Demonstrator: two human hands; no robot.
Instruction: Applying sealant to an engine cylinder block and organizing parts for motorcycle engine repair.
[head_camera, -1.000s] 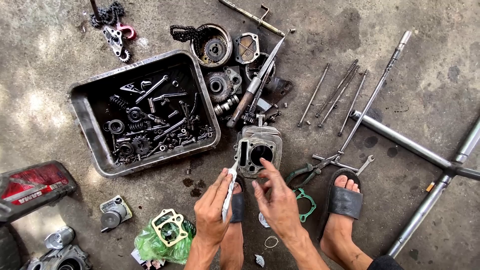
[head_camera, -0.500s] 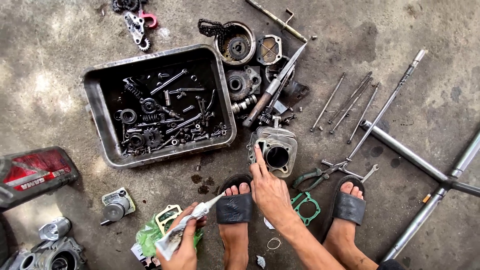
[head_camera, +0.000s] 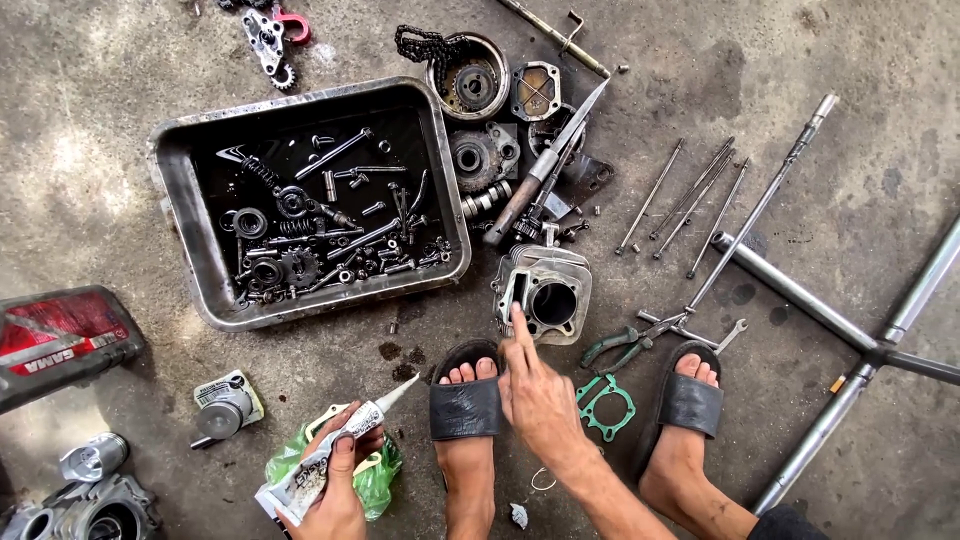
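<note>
Head view | left hand (head_camera: 335, 480) grip closed on sealant tube (head_camera: 330, 455) | right hand (head_camera: 535, 395) loose, forefinger on engine cylinder (head_camera: 545, 290)

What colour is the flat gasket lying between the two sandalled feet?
Green; the flat gasket shows best in the head view.

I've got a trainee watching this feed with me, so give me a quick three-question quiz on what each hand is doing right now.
1. True or false: the left hand holds a pair of pliers.
2. What does the right hand touch with its forefinger? A) the metal tray B) the engine cylinder C) the green gasket
3. Fill in: the sealant tube has its nozzle pointing up and to the ____.

Key
1. False: its grip is on the sealant tube; the green-handled pliers lie on the floor.
2. B: the fingertip rests on the engine cylinder, at the rim of its bore. The metal tray and green gasket are untouched.
3. Right.
</note>
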